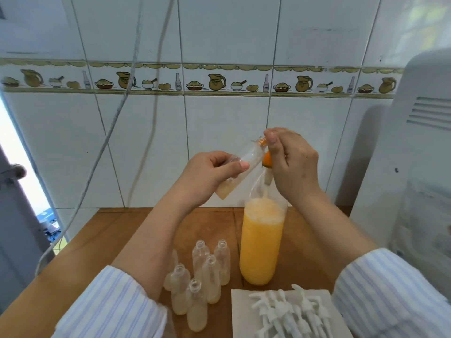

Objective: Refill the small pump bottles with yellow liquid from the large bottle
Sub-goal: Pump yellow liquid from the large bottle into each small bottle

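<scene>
My left hand grips a small clear bottle, held tilted above the table with its mouth up and to the right; a little pale liquid sits in its base. My right hand pinches a small orange piece right at that mouth; what it is I cannot tell. Just below both hands the large bottle stands upright, mostly full of yellow liquid with foam on top. Its neck is partly hidden behind my right hand.
Several small open bottles stand clustered on the wooden table left of the large bottle. White pump heads lie on a white sheet at the front. A white appliance fills the right side; cables hang at left.
</scene>
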